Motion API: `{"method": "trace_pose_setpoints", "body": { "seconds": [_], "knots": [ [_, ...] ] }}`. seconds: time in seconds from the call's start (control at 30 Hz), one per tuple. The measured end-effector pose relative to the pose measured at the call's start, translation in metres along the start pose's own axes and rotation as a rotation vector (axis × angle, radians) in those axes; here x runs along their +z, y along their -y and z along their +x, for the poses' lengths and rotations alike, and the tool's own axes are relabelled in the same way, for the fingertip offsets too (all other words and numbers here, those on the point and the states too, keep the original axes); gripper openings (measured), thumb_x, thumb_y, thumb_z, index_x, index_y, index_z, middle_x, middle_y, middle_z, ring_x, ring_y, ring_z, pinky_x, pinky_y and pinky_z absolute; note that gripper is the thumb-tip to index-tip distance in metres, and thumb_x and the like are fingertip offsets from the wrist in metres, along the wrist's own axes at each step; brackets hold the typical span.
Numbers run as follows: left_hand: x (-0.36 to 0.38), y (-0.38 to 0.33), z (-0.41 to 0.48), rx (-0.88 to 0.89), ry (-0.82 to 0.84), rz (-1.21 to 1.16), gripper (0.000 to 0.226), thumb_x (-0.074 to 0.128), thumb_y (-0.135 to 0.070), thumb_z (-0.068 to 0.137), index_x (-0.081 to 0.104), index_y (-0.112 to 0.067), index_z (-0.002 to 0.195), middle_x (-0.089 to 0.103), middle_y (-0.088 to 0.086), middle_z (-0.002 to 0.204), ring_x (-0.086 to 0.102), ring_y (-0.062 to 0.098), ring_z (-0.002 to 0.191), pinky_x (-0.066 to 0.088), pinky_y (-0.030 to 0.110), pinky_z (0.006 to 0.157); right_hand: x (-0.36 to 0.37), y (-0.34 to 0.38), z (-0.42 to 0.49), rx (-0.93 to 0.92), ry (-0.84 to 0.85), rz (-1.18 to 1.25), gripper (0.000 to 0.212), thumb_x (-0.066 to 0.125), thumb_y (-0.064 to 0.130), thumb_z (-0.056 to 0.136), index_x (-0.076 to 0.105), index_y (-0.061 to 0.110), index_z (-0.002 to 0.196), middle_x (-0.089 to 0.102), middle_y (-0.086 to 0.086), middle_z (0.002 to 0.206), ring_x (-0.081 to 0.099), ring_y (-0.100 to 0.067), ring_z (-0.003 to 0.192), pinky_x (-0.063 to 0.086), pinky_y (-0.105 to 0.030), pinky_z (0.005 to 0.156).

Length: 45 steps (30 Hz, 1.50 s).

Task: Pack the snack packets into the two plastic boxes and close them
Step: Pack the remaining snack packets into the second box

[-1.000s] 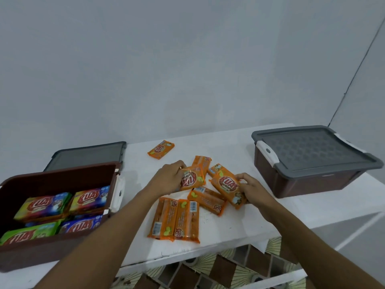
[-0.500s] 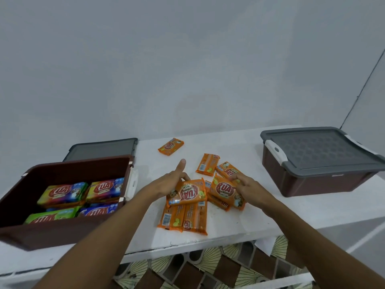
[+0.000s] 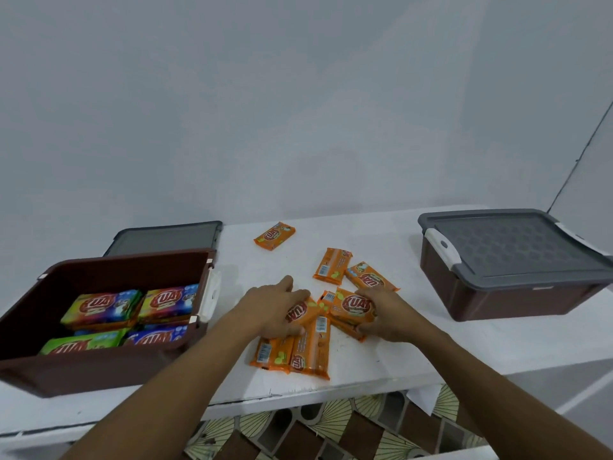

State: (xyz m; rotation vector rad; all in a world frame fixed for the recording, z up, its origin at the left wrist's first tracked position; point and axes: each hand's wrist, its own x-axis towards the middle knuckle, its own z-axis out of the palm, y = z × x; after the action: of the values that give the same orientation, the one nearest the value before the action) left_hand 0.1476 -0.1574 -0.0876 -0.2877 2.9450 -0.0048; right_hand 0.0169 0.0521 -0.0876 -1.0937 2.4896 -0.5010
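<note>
On the white table [image 3: 398, 353], nearest the front edge, a front pair of packets [image 3: 292, 355], both orange, lies flat, side by side and touching. Just beyond, the left hand [image 3: 267, 310] has its fingers curled round a left-hand packet [image 3: 300, 314], logo side up, which overlaps the far end of the front pair. Beside it, the right hand [image 3: 389, 315] clamps a right-hand packet [image 3: 352, 307] with fingers and thumb; at least one more orange packet lies under it. To the left, the open box [image 3: 99, 370] stands at the table edge and contains coloured packets [image 3: 132, 313], green, yellow and blue, logo side up. Farther back, two middle packets [image 3: 332, 265] lie close together on the table. To the right, well apart, stands the closed box [image 3: 497, 297], its grey lid [image 3: 510, 244] seated. A loose lid [image 3: 166, 237] lies behind the open box. A far packet [image 3: 274, 235] lies alone near the wall [image 3: 298, 111].
</note>
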Motion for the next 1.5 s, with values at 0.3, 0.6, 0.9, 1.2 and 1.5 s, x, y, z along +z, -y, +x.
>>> {"method": "trace_pose_setpoints", "body": {
  "seconds": [0.3,0.6,0.9,1.2,1.5],
  "knots": [
    [-0.008,-0.001,-0.003,0.035,0.026,0.058,0.064,0.058,-0.021,0.091,0.031,-0.035,0.148,0.019,0.004,0.153,0.034,0.027,0.134,0.039,0.042,0.103,0.007,-0.01,0.004,0.015,-0.002,0.006,0.079,0.076,0.036,0.08,0.034,0.023,0.146,0.042,-0.001,0.146,0.046,-0.017,0.129,0.043,-0.031,0.105],
    [-0.012,0.006,0.002,0.149,0.1,0.183,0.073,0.068,-0.043,0.079,0.036,-0.031,0.144,0.046,0.0,0.137,0.039,0.021,0.129,0.028,0.043,0.109,0.007,-0.011,0.01,0.039,0.001,-0.052,0.081,0.075,0.042,0.079,0.033,0.026,0.146,0.042,0.002,0.146,0.044,-0.016,0.131,0.042,-0.037,0.107],
    [-0.006,0.01,-0.005,0.03,0.145,-0.043,0.077,0.072,-0.06,0.073,0.042,-0.026,0.135,0.052,-0.002,0.124,0.053,0.017,0.111,0.045,0.033,0.089,0.01,-0.01,0.009,0.063,-0.023,-0.075,0.086,0.075,0.046,0.078,0.03,0.024,0.148,0.04,0.002,0.149,0.043,-0.016,0.132,0.042,-0.035,0.108],
    [-0.035,0.009,-0.008,0.058,0.005,0.053,0.069,0.074,-0.053,0.072,0.048,-0.024,0.128,0.051,-0.004,0.117,0.055,0.015,0.102,0.049,0.033,0.081,-0.001,-0.003,0.004,0.056,-0.184,-0.021,0.06,0.069,0.056,0.07,0.053,0.034,0.124,0.062,0.012,0.118,0.058,-0.011,0.106,0.046,-0.044,0.097],
    [-0.083,0.065,-0.057,0.004,-0.248,-0.143,0.077,0.071,-0.048,0.072,0.038,-0.026,0.137,0.05,-0.006,0.121,0.049,0.009,0.1,0.047,0.029,0.084,-0.02,0.059,0.008,-0.015,-0.313,0.069,0.07,0.069,0.05,0.067,0.051,0.03,0.131,0.06,0.01,0.12,0.054,-0.012,0.111,0.045,-0.046,0.098]
  ]
}}
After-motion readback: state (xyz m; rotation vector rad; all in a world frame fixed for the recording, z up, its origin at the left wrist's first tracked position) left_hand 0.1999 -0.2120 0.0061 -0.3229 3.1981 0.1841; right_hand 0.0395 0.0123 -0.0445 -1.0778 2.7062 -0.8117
